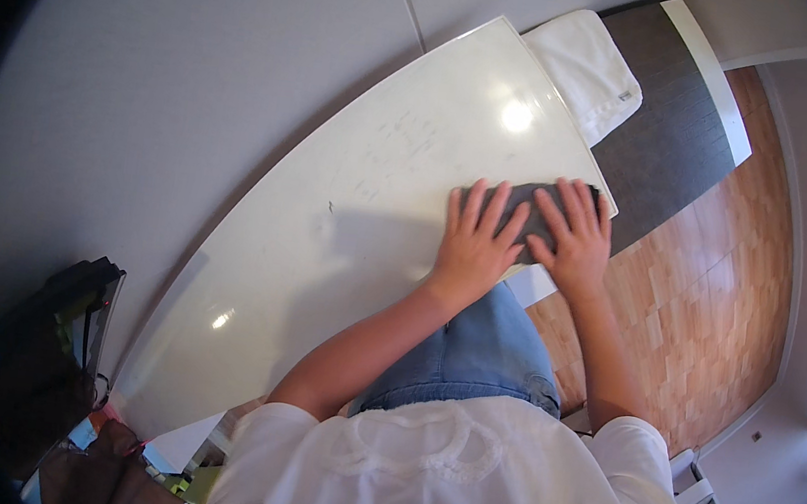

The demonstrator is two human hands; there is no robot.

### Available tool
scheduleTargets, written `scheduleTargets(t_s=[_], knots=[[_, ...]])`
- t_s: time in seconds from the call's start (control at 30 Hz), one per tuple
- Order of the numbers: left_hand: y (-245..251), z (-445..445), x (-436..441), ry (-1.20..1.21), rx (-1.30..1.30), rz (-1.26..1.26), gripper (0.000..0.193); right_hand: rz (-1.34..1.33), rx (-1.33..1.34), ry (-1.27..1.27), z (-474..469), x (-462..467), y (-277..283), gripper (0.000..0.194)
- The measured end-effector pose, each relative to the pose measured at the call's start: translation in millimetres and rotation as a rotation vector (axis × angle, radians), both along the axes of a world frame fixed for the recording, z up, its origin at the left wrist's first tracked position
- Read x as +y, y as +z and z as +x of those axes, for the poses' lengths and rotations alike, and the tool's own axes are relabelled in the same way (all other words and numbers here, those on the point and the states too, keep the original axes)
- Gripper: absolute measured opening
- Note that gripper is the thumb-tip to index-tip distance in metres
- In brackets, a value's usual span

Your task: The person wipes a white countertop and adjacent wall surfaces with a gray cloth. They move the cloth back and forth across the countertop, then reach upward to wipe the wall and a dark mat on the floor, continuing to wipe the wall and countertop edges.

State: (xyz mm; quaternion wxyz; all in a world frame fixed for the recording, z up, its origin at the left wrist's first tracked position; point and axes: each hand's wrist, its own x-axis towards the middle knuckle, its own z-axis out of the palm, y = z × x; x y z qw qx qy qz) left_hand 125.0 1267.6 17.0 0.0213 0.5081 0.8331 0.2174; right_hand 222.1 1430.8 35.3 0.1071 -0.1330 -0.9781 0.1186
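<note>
A dark grey cloth (pixel 541 227) lies flat on the glossy white tabletop (pixel 384 166), close to its right-hand corner. My left hand (pixel 481 239) rests on the left part of the cloth with its fingers spread. On the right part, my right hand (pixel 576 232) presses down with the palm low and the fingers apart. The thumbs are near each other over the cloth. Neither hand is closed around anything. Dark smudges mark the tabletop to the left of the hands.
Beyond the table's right edge, a folded white towel (pixel 584 70) lies on a dark grey surface (pixel 663 103) with a white edge. A pale wall (pixel 193 60) runs along the table's far side. Wood flooring (pixel 707 304) shows at right; dark items (pixel 72 332) stand at lower left.
</note>
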Motion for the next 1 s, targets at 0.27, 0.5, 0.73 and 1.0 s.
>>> scheduleTargets(t_s=[0.27,0.5,0.73,1.0], knots=[[4,-8,11,-0.075,0.008,0.062,0.064,-0.010,-0.007,-0.118,3,-4,-5,0.060],[12,0,-81,-0.018,-0.046,-0.086,0.066,-0.120,-0.139,0.143,-2,-67,13,0.071],[37,-5,-154,0.365,-0.115,-0.118,0.079,-0.254,-0.132,0.600,-59,-107,22,0.075],[38,-22,-178,0.531,-0.437,-0.314,0.060,-0.068,-0.236,0.706,-99,-120,20,0.070]])
